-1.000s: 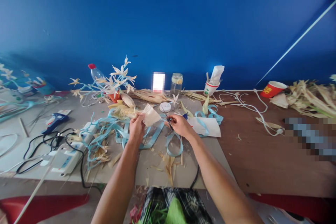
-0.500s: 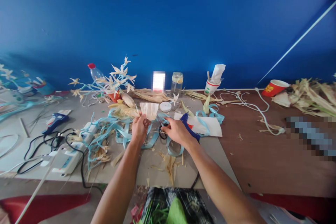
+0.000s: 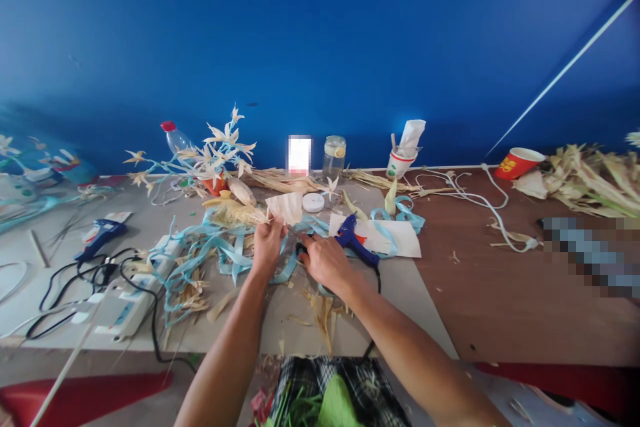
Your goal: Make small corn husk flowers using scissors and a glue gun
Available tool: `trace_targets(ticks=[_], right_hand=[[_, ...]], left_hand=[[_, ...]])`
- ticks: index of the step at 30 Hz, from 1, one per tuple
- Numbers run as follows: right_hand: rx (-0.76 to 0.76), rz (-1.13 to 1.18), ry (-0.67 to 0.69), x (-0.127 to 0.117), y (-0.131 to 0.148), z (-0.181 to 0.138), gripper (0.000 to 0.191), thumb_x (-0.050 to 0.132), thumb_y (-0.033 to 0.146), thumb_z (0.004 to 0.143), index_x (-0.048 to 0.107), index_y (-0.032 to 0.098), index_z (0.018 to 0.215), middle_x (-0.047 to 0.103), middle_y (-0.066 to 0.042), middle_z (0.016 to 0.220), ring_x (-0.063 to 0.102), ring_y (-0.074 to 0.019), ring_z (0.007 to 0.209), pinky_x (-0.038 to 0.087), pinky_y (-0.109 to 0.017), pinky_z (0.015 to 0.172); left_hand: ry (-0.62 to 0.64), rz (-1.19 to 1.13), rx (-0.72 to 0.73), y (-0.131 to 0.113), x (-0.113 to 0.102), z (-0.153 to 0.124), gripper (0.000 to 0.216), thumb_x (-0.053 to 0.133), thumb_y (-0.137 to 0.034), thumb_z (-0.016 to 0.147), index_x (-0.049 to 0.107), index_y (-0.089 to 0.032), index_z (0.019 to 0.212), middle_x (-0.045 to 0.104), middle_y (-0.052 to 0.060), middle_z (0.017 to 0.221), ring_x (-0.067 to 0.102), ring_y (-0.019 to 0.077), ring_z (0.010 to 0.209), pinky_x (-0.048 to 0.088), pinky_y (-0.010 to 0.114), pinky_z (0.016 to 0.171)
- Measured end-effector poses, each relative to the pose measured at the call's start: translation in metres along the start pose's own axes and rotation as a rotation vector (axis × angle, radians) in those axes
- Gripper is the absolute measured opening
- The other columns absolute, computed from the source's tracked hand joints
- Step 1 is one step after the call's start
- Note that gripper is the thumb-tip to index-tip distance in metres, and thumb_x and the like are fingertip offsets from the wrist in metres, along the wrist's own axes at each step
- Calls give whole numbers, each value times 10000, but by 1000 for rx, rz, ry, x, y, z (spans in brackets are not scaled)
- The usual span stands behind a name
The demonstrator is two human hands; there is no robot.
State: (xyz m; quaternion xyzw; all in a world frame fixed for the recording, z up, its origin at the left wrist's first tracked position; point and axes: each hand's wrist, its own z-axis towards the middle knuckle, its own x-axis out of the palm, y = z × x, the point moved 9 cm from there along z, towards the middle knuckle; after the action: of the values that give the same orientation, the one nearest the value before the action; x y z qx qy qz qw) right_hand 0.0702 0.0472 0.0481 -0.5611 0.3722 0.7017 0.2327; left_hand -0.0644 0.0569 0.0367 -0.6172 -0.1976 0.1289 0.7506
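My left hand (image 3: 267, 245) is closed, pinching a pale piece of corn husk (image 3: 286, 207) and holding it upright above the grey table (image 3: 400, 287). My right hand (image 3: 325, 260) sits just to its right, low over the table. Its fingers are curled around black-handled scissors (image 3: 301, 250), of which only the handle shows. A blue glue gun (image 3: 354, 241) lies right behind my right hand, partly on a white sheet of paper (image 3: 397, 240).
Light blue ribbons (image 3: 225, 250) and husk scraps litter the table around my hands. At left are a power strip (image 3: 125, 300), black cables and a second blue glue gun (image 3: 103, 235). A husk-flower branch (image 3: 220, 153), glass jar (image 3: 334, 157), paper cup (image 3: 400, 163) and red cup (image 3: 517, 163) line the back.
My right hand with the scissors has dropped down and left toward the table, uncovering the blue glue gun. My left hand turned the husk piece upright and drew it slightly nearer.
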Motion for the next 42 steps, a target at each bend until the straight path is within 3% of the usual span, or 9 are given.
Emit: trace_targets(ticks=[4,9,12,17,21,24,30,36,42], right_hand=[[23,4,22,5,0,0,386,449,299,887,520,165,1242,664,-127,993,647,-255,897,468,-330,754],[57,-18,40,11,0,0,434,472,310,867,484,203,1288,418,-169,1384,647,-236,907,484,-308,707],[106,60,-55,0,-7,2,347,439,282,882,561,213,1200,414,-148,1388,638,-230,919,478,-318,754],[168,648,-381,-33,-36,5,335,439,326,890,584,146,1133,591,-129,1152,594,-201,949,461,-308,844],[104,1212,-262,-18,-32,16,432,554,432,810,558,176,1158,659,-67,1056,608,-180,900,481,-284,807],[126,1393,-262,-7,-30,19,412,624,399,738,606,173,1083,684,-51,970,612,-188,884,478,-288,801],[373,1431,-341,5,-53,15,267,637,356,658,644,134,805,622,-14,685,521,-129,629,427,-248,619],[420,1444,-340,5,-60,14,252,647,355,630,619,129,738,554,16,597,443,-104,559,366,-236,552],[395,1351,-318,1,-57,13,234,630,348,639,637,128,718,588,-3,633,481,-115,591,370,-235,570]], left_hand=[[-86,73,56,-7,-7,-5,279,673,-259,726,554,-163,493,493,-4,475,417,101,493,328,213,505],[-80,102,131,-13,-3,-8,225,659,-246,741,556,-170,555,507,-12,515,429,97,515,345,211,545],[-59,85,131,-15,0,-9,243,652,-281,754,521,-177,578,470,-27,513,399,90,503,326,211,523],[-74,-62,18,-13,3,-12,297,719,-315,693,486,-177,572,405,-46,488,365,78,485,308,206,488],[50,-60,-30,-5,16,-12,359,703,-397,706,487,-164,540,395,-41,472,325,65,464,283,200,459],[171,-79,-84,9,29,-14,419,679,-474,713,484,-161,514,406,-28,471,323,66,460,285,206,454],[374,-228,-211,19,51,-23,408,638,-513,749,497,-166,589,367,-37,481,328,74,466,290,216,474],[344,-295,-262,16,48,-22,327,747,-399,668,539,-170,777,363,-79,499,300,50,446,255,195,474],[338,-200,-313,25,45,-25,313,762,-362,654,548,-154,751,431,-67,523,358,48,467,294,193,491]])
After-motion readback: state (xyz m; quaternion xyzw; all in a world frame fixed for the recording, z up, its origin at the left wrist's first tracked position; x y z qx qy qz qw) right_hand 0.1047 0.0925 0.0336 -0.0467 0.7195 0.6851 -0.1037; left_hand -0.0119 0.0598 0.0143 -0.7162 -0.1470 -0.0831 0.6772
